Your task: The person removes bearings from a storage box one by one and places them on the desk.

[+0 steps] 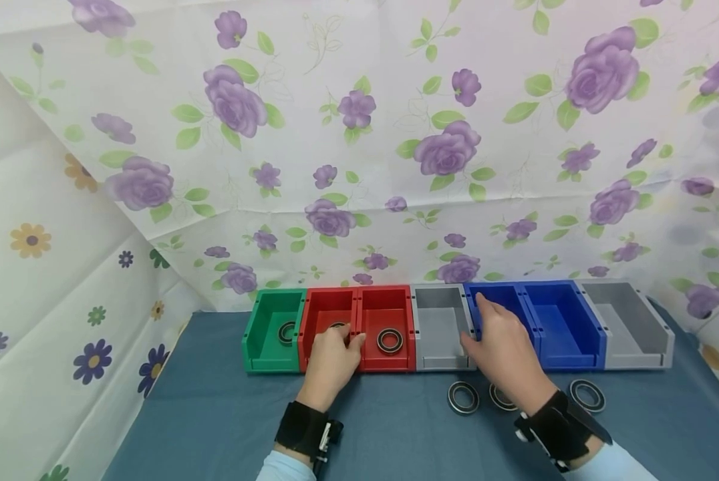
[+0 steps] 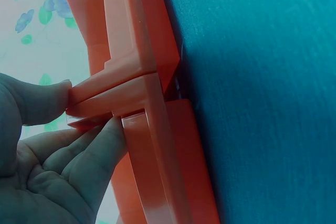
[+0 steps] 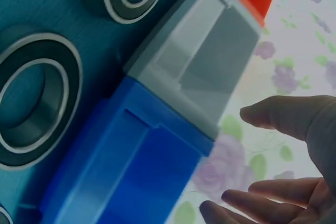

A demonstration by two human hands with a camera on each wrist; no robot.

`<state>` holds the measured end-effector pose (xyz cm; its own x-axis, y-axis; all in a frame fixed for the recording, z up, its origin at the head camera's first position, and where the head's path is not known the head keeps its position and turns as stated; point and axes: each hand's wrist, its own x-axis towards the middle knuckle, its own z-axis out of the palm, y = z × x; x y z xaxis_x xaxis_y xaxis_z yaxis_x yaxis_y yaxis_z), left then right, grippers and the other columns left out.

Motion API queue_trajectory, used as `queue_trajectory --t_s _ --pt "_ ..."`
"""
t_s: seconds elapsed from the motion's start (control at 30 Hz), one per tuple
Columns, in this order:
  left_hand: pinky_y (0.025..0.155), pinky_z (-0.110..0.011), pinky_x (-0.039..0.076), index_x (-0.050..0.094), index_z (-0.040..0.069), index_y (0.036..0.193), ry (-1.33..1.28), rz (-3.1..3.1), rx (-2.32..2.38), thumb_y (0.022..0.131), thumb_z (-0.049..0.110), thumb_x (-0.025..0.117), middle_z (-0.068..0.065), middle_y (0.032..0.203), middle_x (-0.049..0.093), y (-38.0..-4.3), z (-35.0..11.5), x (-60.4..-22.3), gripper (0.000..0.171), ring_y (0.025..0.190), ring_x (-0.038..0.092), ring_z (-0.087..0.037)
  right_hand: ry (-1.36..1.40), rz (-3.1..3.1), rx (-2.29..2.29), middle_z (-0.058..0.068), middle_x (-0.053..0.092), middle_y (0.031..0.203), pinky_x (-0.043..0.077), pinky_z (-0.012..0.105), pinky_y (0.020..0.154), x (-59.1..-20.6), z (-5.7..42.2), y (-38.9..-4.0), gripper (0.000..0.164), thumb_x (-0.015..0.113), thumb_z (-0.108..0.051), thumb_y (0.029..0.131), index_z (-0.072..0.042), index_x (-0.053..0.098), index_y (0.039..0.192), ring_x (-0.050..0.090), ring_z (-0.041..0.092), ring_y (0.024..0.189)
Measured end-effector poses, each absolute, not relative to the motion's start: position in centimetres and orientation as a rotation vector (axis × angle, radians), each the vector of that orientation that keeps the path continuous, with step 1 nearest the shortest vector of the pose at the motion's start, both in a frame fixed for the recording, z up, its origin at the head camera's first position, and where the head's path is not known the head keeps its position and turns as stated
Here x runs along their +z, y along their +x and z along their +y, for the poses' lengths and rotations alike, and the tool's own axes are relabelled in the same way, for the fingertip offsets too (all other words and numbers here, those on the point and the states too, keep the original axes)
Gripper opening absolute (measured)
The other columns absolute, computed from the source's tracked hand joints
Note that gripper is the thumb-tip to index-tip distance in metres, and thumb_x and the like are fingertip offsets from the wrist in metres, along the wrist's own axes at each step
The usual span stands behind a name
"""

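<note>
My left hand (image 1: 331,361) pinches the adjoining walls of the left red bin (image 1: 329,300) and the right red bin (image 1: 385,297), thumb on one side and fingers on the other. One ball bearing (image 1: 389,341) lies in the right red bin; another, mostly hidden by that hand, shows in the left one. My right hand (image 1: 506,347) hovers above the grey bin (image 1: 444,327) and the left blue bin (image 1: 498,294). Its thumb and fingers are spread apart, with nothing between them. On the table, a bearing (image 1: 463,398) and a partly covered bearing (image 1: 499,399) lie near that hand.
A green bin (image 1: 269,300) holding a bearing (image 1: 286,333) ends the row at left. At right stand another blue bin (image 1: 560,321) and a second grey bin (image 1: 624,321). One more bearing (image 1: 587,396) lies on the blue-grey tablecloth (image 1: 407,441). Behind hangs a flowered curtain (image 1: 371,174).
</note>
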<state>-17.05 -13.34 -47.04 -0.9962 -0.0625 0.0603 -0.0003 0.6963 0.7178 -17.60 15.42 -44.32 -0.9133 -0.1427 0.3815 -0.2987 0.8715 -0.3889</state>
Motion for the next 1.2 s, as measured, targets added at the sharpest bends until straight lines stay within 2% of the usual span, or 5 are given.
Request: queue_trajectory --t_s 0.23,0.37,0.47,1.07,1.2 --pt "0.044 -0.029 0.043 0.054 0.004 0.129 0.068 -2.827 -1.201 0.091 0.036 0.059 0.004 0.062 0.053 -17.0 -13.3 -46.9 0.05 0.05 0.051 -0.012 0.237 -2.831 0.678 0.023 0.06 0.1 0.042 0.032 0.048 -44.9 15.4 -18.8 0.063 0.071 -0.029 0.078 0.011 0.051 0.123 0.055 0.019 0.065" --pt "0.044 -0.029 0.043 0.054 0.004 0.128 0.06 -2.821 -1.198 0.091 0.036 0.059 0.004 0.062 0.053 -17.0 -13.4 -46.9 0.05 0.05 0.051 -0.012 0.195 -2.884 0.723 0.005 0.048 0.062 0.035 0.028 0.04 -45.0 15.4 -19.0 0.03 0.068 -0.029 0.081 0.0 0.06 0.083 0.044 0.014 0.047" --pt "0.044 -0.029 0.043 0.056 0.004 0.127 0.052 -2.815 -1.207 0.091 0.036 0.059 0.004 0.062 0.054 -16.9 -13.4 -46.9 0.048 0.05 0.051 -0.012 0.188 -2.897 0.757 -0.003 0.032 0.053 0.032 0.027 0.038 -44.9 15.4 -19.0 0.036 0.066 -0.029 0.083 -0.01 0.044 0.062 0.039 0.013 0.041" --pt "0.044 -0.029 0.041 0.062 0.013 0.097 0.052 -2.808 -1.135 0.092 0.035 0.057 -0.002 0.056 0.048 -17.0 -13.4 -46.9 0.023 0.046 0.048 -0.015 0.052 -3.048 0.857 -0.005 0.024 0.049 0.03 0.025 0.038 -43.9 15.1 -21.3 0.04 0.068 -0.02 0.075 -0.014 0.037 0.05 0.035 0.013 0.038" --pt "0.042 -0.028 0.039 0.06 0.005 0.115 0.046 -2.847 -1.089 0.093 0.035 0.055 -0.001 0.054 0.047 -16.8 -12.9 -46.4 0.037 0.043 0.046 -0.016 -0.031 -3.099 0.883 -0.004 0.026 0.049 0.032 0.026 0.039 -43.7 15.4 -21.3 0.039 0.069 -0.022 0.074 -0.013 0.039 0.051 0.037 0.014 0.039"
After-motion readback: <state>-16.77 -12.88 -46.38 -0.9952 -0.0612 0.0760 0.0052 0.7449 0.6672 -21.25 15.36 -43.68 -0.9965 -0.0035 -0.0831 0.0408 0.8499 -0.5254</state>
